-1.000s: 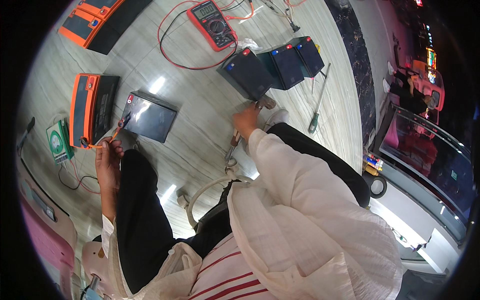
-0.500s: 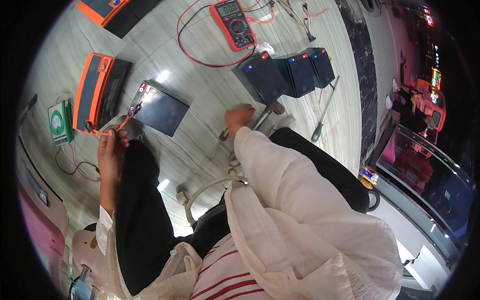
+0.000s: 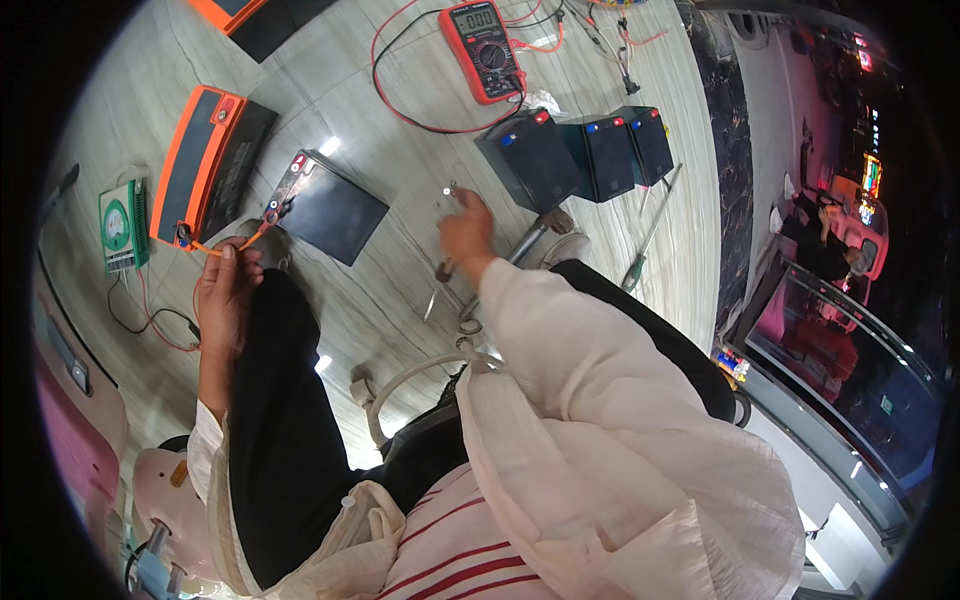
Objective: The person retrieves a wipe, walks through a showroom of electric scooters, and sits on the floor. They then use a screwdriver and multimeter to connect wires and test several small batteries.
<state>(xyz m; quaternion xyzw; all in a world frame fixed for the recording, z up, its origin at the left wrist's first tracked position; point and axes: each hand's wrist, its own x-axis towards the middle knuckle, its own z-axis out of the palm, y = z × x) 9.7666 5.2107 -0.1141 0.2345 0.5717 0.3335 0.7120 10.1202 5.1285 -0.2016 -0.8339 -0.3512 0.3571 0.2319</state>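
My left hand pinches an orange wire between thumb and fingers. The wire runs from a terminal of the orange-topped battery to a terminal of a dark, flat-topped battery on its right. My right hand is raised over the floor, right of the dark battery, its fingers closed at the tips. A small shiny metal piece shows at those fingertips; its exact kind is too small to tell.
Dark batteries with red and blue terminals stand in a row at right. A red multimeter lies beyond them with looping leads. A screwdriver rests right of my foot. A green-and-white device is at far left. A stool part stands between my legs.
My right hand has lifted slightly, its fingers turning to point away, and a small shiny piece now shows at its fingertips. My left hand stays on the orange wire. The view has shifted slightly.
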